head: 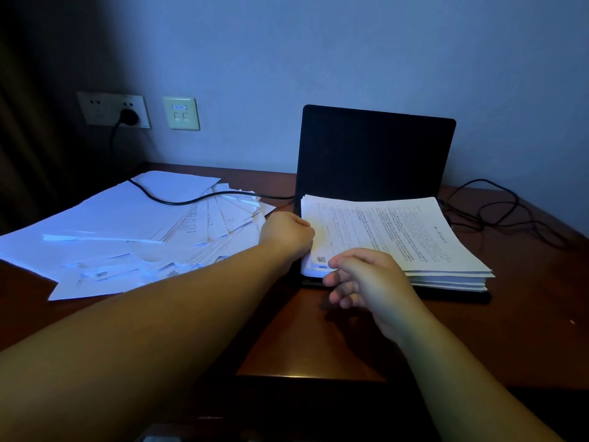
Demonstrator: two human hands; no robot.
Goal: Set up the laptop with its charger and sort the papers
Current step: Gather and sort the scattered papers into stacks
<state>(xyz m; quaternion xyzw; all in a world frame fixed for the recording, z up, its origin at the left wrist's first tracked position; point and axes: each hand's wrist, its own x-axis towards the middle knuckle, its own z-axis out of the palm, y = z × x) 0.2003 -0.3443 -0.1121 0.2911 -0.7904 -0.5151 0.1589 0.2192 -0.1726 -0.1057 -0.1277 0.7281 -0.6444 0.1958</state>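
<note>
Left hand (287,232) sits curled at the nine o'clock edge of the paper stack (392,237), fingers tucked against the sheets and seemingly gripping that edge. Right hand (366,282) hovers at the stack's seven o'clock corner, fingers loosely bent, thumb tip touching the top sheet, holding nothing firmly. That stack lies on the keyboard of the open laptop (373,151), whose dark screen stands upright at twelve o'clock. Loose papers (134,231) fan across the counter (318,339) toward nine o'clock. Over them a charger cable (178,202) runs from the wall socket (114,110) toward the laptop; more cable (497,212) coils at three o'clock.
</note>
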